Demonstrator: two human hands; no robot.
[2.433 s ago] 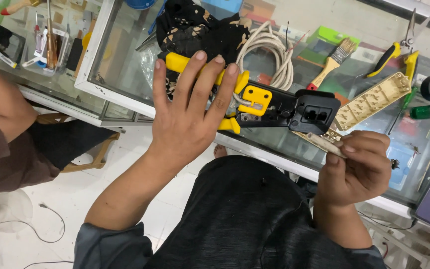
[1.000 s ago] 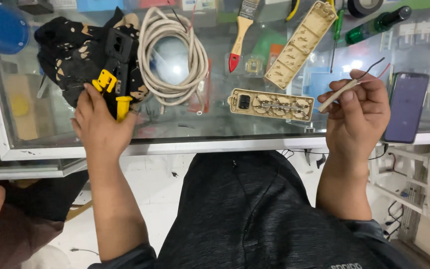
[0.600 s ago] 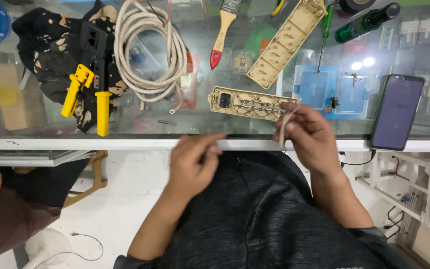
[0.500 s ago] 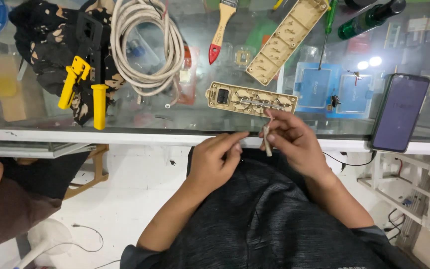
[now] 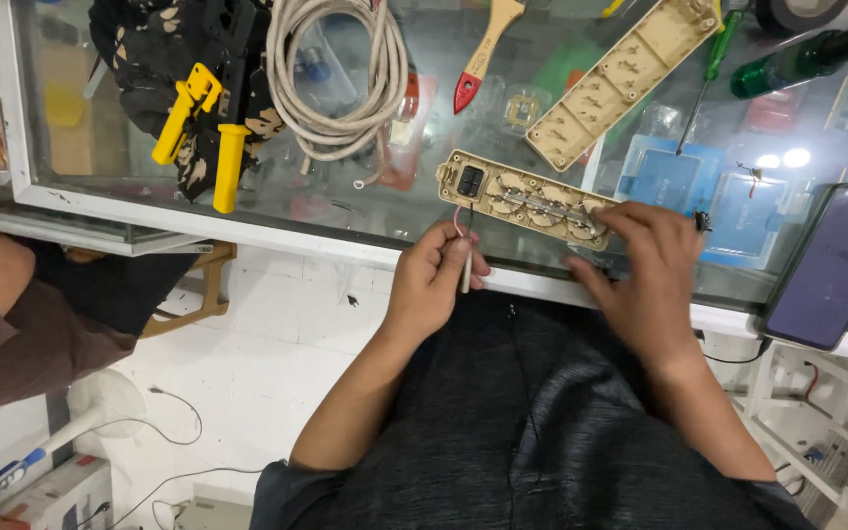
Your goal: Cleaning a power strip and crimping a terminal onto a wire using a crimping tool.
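Here, past the yellow-handled crimping pliers [image 5: 198, 132] and coiled grey cable [image 5: 341, 74] far left on the glass desk [image 5: 100, 196], the left hand [image 5: 434, 280] pinches a short beige cable end [image 5: 465, 267] near the desk's edge, while the right hand [image 5: 645, 270] rests loosely open, fingertips on the opened beige power-strip base [image 5: 522, 196].

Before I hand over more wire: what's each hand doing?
Left hand: closed on a cable end.
Right hand: open, fingers resting on the strip base.
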